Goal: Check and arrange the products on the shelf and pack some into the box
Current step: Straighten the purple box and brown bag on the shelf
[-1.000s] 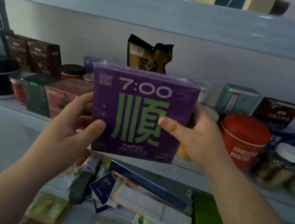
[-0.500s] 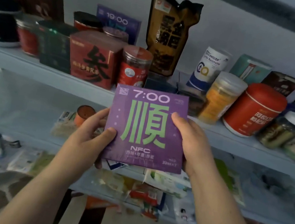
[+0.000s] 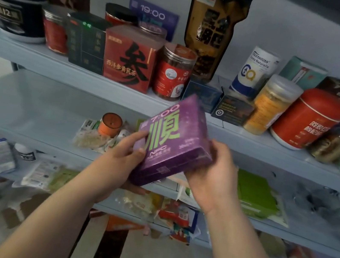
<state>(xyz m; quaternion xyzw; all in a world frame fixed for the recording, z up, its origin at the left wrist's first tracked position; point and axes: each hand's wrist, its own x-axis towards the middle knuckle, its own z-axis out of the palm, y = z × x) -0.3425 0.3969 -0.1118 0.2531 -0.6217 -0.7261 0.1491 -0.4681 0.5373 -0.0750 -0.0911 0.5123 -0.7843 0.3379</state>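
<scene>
A purple box (image 3: 171,142) with green lettering and "7:00" on its face is held in both hands in front of the shelves. It is tilted, top edge leaning away to the right, with its lower side face showing. My left hand (image 3: 123,157) grips its left edge, thumb on the front face. My right hand (image 3: 214,170) grips its right lower corner. No packing box is in view.
The upper grey shelf (image 3: 41,57) carries a red tea box (image 3: 129,56), a red-label jar (image 3: 173,70), a brown pouch (image 3: 212,30), a second purple "19:00" box (image 3: 154,13), a white canister (image 3: 255,69) and a red tub (image 3: 306,117). Lower shelves hold loose packets and a green pack (image 3: 255,192).
The purple box has come down from shelf height and been turned from flat-on to tilted, its lower side face now showing. Both hands kept hold of it.
</scene>
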